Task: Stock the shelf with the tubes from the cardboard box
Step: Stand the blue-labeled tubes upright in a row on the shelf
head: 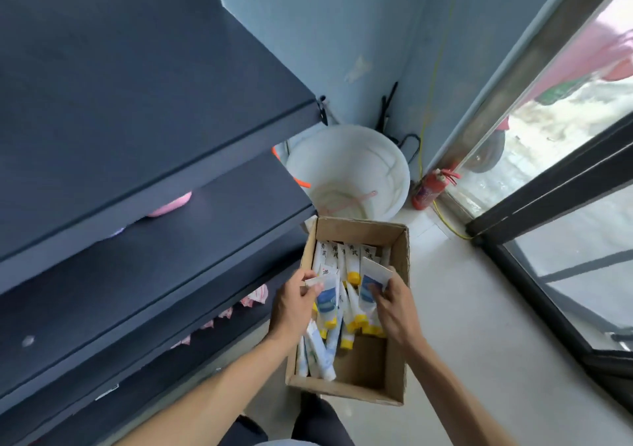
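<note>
**Both hands in the box, a tube in each**

Head view: a pale tiled floor [479, 308] runs along a light blue wall [325, 34], with a glass door [565, 205] on the right. On the left stand three dark shelf boards [137, 102], one below the other; the lowest is partly hidden by those above. Pink items peek out between them, too blurred to name.

One open cardboard box [399, 308] sits on the floor, near the shelf's right end. It holds white tubes [346, 260] with yellow caps, lying in overlapping heaps; an exact count is not possible, though well over ten show. The near right part of the box floor is bare.

The left hand [294, 305] has its grip pinched round one tube [327, 300], thumb on its flat end. The right hand [394, 305] has its grip curled round a second tube [371, 284].

Beyond the box stands one white bucket [397, 171] with a pink stick inside. One red fire extinguisher [428, 188] stands to its right, against the door frame. A yellow cord [428, 102] hangs down the wall. Both forearms are cut off at the bottom edge.
</note>
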Available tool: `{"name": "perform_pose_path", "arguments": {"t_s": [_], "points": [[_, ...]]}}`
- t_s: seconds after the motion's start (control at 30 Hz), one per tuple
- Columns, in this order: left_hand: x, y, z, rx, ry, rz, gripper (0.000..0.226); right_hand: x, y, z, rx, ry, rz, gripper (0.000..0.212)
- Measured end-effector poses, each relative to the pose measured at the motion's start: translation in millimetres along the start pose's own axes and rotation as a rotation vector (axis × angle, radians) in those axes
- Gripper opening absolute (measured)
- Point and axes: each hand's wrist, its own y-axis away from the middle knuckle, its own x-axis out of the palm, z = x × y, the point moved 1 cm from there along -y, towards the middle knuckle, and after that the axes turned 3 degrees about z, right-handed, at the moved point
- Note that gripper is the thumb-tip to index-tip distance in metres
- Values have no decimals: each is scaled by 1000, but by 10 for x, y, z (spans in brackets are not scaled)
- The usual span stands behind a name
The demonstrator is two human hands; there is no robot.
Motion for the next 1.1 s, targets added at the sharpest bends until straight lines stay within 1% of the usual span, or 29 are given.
{"name": "perform_pose_path", "arguments": {"t_s": [0.1,0.2,0.3,0.37,0.43,0.5,0.6,0.73,0.83,0.9,1.0,1.1], "points": [[-332,96,-323,81,93,-42,6,-141,-86,546,-127,-37,-20,23],[-691,230,-674,192,160,-99,15,-240,-116,1090,-267,-55,-18,22],[-1082,402,-978,286,173,-152,10,-253,-101,1575,-416,-75,25,13],[-1362,503,-1127,353,144,-166,3,-217,-74,1907,-498,-80,49,22],[-1650,587,-1256,416,122,-178,5,-141,-40,2252,-579,-69,71,30],[-1928,654,-1369,471,124,-186,7,-46,-2,2571,-627,-102,78,28],[-2334,764,-1496,524,159,-192,10,119,58,3014,-749,-105,27,22],[-2813,905,-1626,590,197,-220,8,376,39,3442,-780,-178,121,16],[-3202,976,-1693,607,187,-281,17,632,82,3764,-804,-218,154,27],[-3442,979,-1709,615,184,-299,18,807,134,3950,-816,-237,177,29],[-3768,954,-1703,636,182,-317,18,1056,203,4164,-814,-284,211,22],[-4078,945,-1677,663,178,-339,31,1281,267,4336,-798,-340,265,19]]}}
